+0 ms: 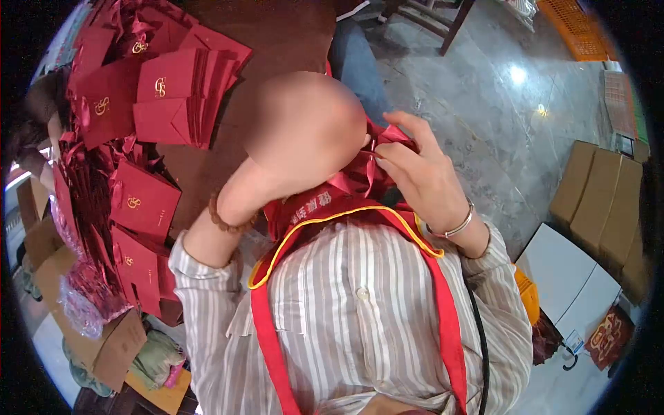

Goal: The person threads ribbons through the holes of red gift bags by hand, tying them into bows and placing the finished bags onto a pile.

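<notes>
My left hand [304, 131], a beaded bracelet on its wrist, is in front of my chest; a blurred patch covers its fingers, so their grip cannot be seen. Close beside it, my right hand [422, 173] wears a silver bangle. Its fingers are bent and pinch a shiny dark red ribbon [372, 169]. More red material lies beneath both hands, partly hidden by the left one. It merges with my red apron [304, 211], which has yellow edging and pale lettering.
Many red paper gift bags with gold lettering [162, 86] are piled on the brown table [277, 34] at left. Cardboard boxes [598, 200] and a white box [570, 277] stand on the floor at right. An orange crate [574, 31] is at upper right. A person's arm shows at far left.
</notes>
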